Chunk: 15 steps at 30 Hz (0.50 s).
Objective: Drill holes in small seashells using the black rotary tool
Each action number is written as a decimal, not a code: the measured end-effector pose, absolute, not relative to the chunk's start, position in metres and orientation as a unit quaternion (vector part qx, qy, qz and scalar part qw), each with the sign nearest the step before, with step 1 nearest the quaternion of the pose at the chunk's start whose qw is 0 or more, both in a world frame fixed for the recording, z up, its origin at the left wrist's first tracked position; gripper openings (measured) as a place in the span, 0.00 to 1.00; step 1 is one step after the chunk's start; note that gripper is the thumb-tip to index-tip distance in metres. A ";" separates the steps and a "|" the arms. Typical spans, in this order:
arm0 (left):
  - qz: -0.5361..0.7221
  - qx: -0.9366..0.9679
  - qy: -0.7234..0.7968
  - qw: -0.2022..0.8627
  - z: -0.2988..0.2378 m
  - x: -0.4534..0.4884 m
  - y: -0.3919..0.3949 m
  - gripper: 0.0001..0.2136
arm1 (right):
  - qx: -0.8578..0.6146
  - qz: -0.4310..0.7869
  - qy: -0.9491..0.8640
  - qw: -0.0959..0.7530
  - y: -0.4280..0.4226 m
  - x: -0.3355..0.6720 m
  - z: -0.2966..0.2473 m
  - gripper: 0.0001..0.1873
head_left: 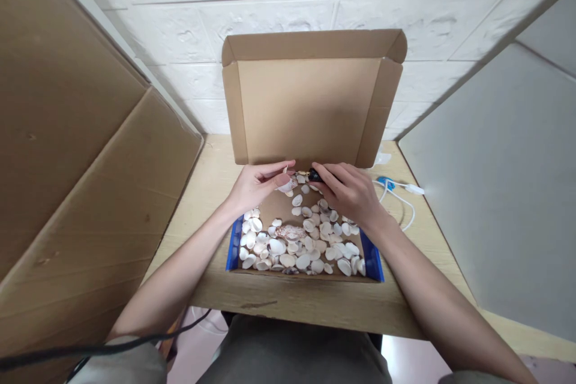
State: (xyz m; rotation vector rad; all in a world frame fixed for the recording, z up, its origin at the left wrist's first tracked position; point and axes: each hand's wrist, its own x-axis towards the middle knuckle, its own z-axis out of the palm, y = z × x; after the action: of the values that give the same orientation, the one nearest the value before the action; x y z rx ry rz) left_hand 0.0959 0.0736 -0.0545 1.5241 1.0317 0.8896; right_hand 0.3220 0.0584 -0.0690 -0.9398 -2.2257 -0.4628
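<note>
- A cardboard sheet walls off the desk's left edge.
- The left hand pinches a pale shell at the far edge of the shell-filled box, under its upright lid.
- The right hand, just beside it, grips a small dark object.
- A white cable lies on bare desk beside a grey panel.

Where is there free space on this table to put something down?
Bare table lies left of the box, up to the cardboard panel, and along the near edge. Right of the box, a white cable takes part. Inside, shells crowd the floor; the left hand and right hand fill its far end.
</note>
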 end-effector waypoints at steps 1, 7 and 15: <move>0.370 0.637 0.432 0.520 -0.055 0.096 0.074 0.19 | -0.360 -0.171 -0.854 0.335 0.058 0.322 -0.070 0.14; 0.370 0.643 0.436 0.509 -0.054 0.099 0.072 0.20 | -0.372 -0.135 -0.857 0.331 0.057 0.322 -0.073 0.12; 0.369 0.633 0.448 0.512 -0.052 0.100 0.071 0.19 | -0.369 -0.163 -0.848 0.343 0.057 0.322 -0.070 0.11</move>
State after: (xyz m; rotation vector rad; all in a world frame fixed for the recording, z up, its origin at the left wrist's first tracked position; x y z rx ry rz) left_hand 0.1003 0.0713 -0.0519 1.5236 1.0773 0.8871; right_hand 0.3225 0.0574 -0.0703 -0.9591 -2.2045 -0.4245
